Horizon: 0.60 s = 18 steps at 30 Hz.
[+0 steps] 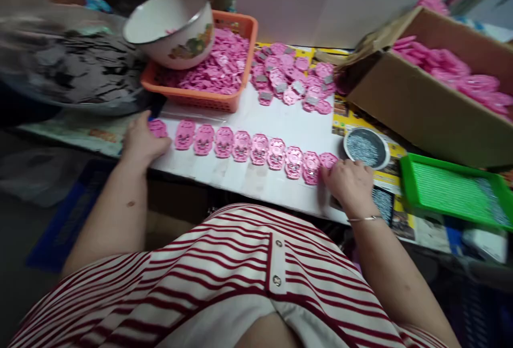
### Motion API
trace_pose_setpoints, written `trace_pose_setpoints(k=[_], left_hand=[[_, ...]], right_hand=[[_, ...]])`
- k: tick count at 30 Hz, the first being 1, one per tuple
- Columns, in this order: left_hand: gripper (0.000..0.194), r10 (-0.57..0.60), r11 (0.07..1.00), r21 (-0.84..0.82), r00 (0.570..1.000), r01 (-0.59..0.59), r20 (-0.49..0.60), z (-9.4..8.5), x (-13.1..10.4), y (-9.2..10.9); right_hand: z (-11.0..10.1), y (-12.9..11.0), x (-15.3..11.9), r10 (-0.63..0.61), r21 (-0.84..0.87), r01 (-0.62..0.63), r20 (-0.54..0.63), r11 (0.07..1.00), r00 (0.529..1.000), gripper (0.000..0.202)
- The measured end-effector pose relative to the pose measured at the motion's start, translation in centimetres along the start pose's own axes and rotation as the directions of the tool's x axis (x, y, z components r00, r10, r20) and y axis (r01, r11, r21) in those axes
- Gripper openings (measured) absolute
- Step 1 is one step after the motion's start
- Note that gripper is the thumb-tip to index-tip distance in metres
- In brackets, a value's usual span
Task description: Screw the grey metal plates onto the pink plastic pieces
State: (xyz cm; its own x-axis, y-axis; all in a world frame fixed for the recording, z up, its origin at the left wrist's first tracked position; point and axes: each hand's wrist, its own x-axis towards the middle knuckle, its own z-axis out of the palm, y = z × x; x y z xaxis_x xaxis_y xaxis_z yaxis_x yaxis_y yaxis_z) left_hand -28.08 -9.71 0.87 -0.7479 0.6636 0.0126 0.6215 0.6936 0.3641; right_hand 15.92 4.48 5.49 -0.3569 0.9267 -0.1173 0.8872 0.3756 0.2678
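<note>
A row of several pink plastic pieces (258, 149) with scalloped edges lies across a white board (248, 179). They show silvery metal bits on top. At the left end, my left hand (143, 140) is closed round a pink piece (158, 128), its thumb towards the row. My right hand (351, 183), a thin bangle at its wrist, has its curled fingers on the pink piece (328, 160) at the right end. My fingertips are partly hidden at both ends. Behind the row is a pile of pink pieces (286, 72), some with grey rectangular parts.
An orange basket (208, 99) of pink parts carries a tilted enamel bowl (176, 32). A round dish (365, 147) of small metal parts stands beside a green tray (452, 187). A cardboard box (420, 91) holds pink parts; a plastic bag (76, 64) bulges at left.
</note>
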Motion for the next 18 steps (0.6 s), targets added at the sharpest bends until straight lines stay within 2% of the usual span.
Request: trace_pose_setpoints(k=[3, 7, 13, 18], left_hand=[[0.089, -0.015, 1.000, 0.026, 1.000, 0.015, -0.007, 0.8, 1.4, -0.6], [0.084, 0.028, 0.999, 0.019, 0.998, -0.029, 0.052, 1.5, 2.7, -1.1], [0.080, 0.086, 0.996, 0.003, 0.993, -0.087, 0.077, 2.3, 3.1, -1.5], [0.069, 0.109, 0.994, 0.001, 0.991, -0.110, 0.072, 2.7, 3.2, -1.8]], right_hand=[[-0.2, -0.4, 0.6, 0.010, -0.020, -0.010, -0.011, 1.000, 1.000, 0.061], [-0.2, -1.0, 1.2, -0.026, -0.066, 0.027, 0.016, 0.997, 1.000, 0.063], [0.6, -0.4, 0.9, -0.019, -0.114, 0.017, -0.020, 0.993, 1.000, 0.069], [1.0, 0.1, 0.8, -0.011, -0.126, 0.009, -0.018, 0.992, 1.000, 0.065]])
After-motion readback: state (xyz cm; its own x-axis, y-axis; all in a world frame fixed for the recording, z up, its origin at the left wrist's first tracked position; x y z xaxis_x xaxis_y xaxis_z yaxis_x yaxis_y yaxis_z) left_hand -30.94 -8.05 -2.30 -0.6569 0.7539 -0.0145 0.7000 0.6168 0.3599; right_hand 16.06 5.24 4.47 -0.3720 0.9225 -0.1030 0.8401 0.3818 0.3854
